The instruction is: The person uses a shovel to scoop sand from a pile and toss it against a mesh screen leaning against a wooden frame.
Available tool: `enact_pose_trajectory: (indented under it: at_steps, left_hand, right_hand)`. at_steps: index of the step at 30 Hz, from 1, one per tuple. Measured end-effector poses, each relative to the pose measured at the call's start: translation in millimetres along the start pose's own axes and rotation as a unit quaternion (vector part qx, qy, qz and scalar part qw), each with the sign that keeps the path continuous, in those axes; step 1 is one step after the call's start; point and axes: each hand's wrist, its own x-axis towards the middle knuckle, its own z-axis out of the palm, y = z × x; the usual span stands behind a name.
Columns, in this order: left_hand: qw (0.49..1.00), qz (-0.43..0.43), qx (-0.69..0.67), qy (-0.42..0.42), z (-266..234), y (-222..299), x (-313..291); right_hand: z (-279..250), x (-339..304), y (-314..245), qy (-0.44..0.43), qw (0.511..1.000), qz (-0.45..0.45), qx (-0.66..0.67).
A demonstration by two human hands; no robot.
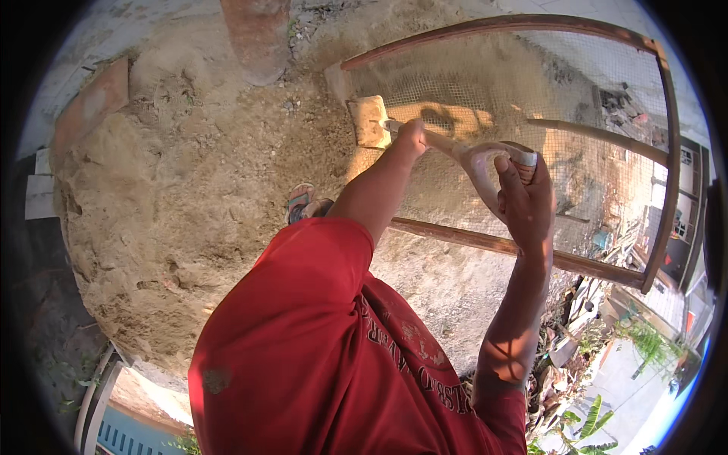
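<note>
A shovel (370, 123) with a flat, sand-coated blade and a D-shaped handle is held across the upper middle of the view. My left hand (412, 137) is wrapped round its shaft close to the blade. At the other end, my right hand (526, 199) grips the D-shaped handle, thumb raised along its side. The blade lies at the left edge of a large wooden-framed mesh screen (485, 239), with sandy soil beside and under it. Whether the blade touches the mesh, I cannot tell. Both forearms come from my red shirt.
A broad mound of sandy soil (174, 220) fills the left side. A reddish post (259, 38) stands at the top, and a slab (92, 102) leans at the upper left. My sandalled foot (301, 199) is on the soil. Debris (565, 353) and plants (595, 418) lie at the lower right.
</note>
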Motion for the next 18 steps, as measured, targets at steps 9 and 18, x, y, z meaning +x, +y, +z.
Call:
enact_pose_trajectory:
  at_steps: [9,18]
  left_hand:
    - [0.995,0.031,0.003,-0.092,-118.1,12.2,-39.1]
    - [0.516,0.127,0.827,0.185,-415.5,113.5,-143.5]
  right_hand:
    - [23.9,-67.7,-4.9,-0.064,0.991,-0.117,-0.011]
    - [93.1,-74.8,49.0,-0.126,0.964,-0.206,0.106]
